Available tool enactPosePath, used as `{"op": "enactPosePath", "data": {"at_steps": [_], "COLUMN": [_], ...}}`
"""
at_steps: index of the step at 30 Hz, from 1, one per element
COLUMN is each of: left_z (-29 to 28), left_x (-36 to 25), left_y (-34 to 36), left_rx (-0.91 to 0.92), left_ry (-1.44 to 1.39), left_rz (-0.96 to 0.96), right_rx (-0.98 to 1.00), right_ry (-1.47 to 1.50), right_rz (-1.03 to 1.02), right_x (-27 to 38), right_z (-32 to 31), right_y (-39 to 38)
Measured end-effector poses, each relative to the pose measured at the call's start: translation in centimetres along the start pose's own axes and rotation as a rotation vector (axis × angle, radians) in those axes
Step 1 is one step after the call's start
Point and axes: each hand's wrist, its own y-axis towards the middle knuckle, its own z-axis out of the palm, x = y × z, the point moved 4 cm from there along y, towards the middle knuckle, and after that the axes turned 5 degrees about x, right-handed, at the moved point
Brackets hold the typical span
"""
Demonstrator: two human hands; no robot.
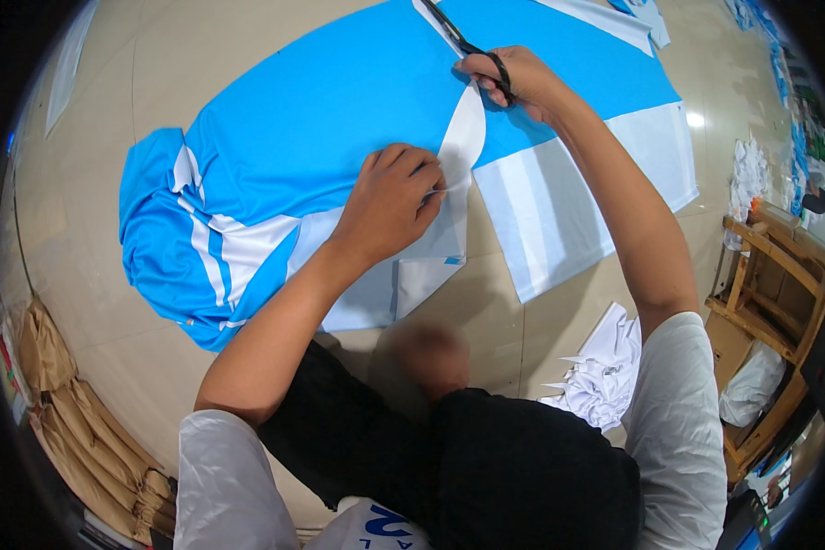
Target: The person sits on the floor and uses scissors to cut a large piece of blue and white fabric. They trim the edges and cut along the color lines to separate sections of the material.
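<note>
In the head view, the only one, I seem to be partway through cutting a broad blue cloth (339, 110) that lies spread on the tiled floor (495, 339) in front of me, its left end bunched in folds. My right hand (513, 82), on the far side, is clamped around the handles of black scissors (468, 47), whose blades point far and left over the cloth. I cannot tell whether the blades are parted. My left hand (396, 202) is nearer and to the left, apart from the right, fingers curled at the cloth's edge beside the gap; whether they pinch it, I cannot tell. A white flap (465, 124) turns up between my hands. I judge the next move calls for keeping the near edge steady and the cloth flat ahead of the blades. White crumpled cloth (605, 371) lies near, to the right.
</note>
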Motion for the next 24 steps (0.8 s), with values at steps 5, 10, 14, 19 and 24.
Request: {"op": "enactPosePath", "data": {"at_steps": [5, 10, 14, 19, 24], "left_z": [-0.8, -8.4, -14.9, -18.9, -19.4], "left_x": [1.4, 10.5, 18.8, 26.0, 24.5], "left_y": [-0.8, -5.0, -15.7, -30.6, -27.4], "left_rx": [-0.029, -0.178, -0.314, -0.321, -0.495], "left_ry": [-0.015, 0.159, 0.384, 0.513, 0.699], "left_rz": [0.032, -0.197, -0.388, -0.760, -0.751], "right_rx": [0.002, -0.326, -0.689, -0.945, -1.017], "right_ry": [0.229, -0.066, -0.255, -0.383, -0.330], "right_rz": [-0.013, -0.078, 0.033, 0.348, 0.517], "right_x": [0.6, -4.4, -14.6, -25.0, -30.5], "right_z": [1.4, -1.4, -6.4, -9.6, -9.0], "right_y": [-0.5, -8.6, -18.4, -32.7, -39.7]}}
